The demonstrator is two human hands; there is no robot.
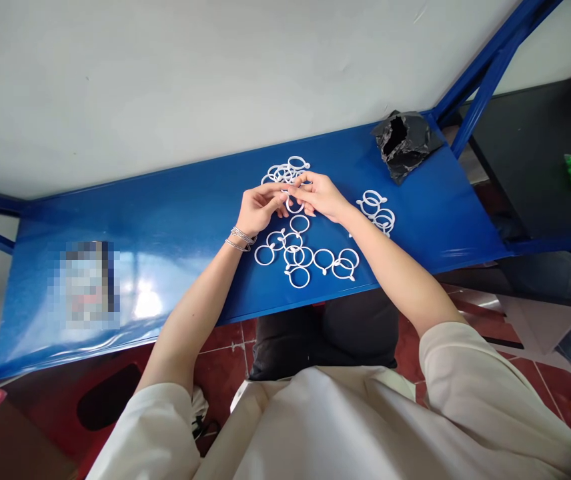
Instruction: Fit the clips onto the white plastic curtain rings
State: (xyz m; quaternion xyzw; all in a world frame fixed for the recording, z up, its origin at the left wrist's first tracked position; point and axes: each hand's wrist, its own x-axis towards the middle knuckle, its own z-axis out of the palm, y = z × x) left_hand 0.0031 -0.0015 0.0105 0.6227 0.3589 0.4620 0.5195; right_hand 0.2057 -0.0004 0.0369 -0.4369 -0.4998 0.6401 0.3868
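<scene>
Black bag [416, 148], its contents hidden, gapes near rings [384, 200].

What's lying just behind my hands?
Behind your left hand and right hand lies a cluster of white rings. Its near edge is covered, so their full number can't be seen.

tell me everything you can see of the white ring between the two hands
The white ring is a thin, round band that looks like plastic. Its lower curve shows between the left hand and right hand, against the blue table; its upper part is largely covered. Both hands meet there and seem to hold it, though the exact grip is hidden. Whether it touches the table cannot be told.
</scene>
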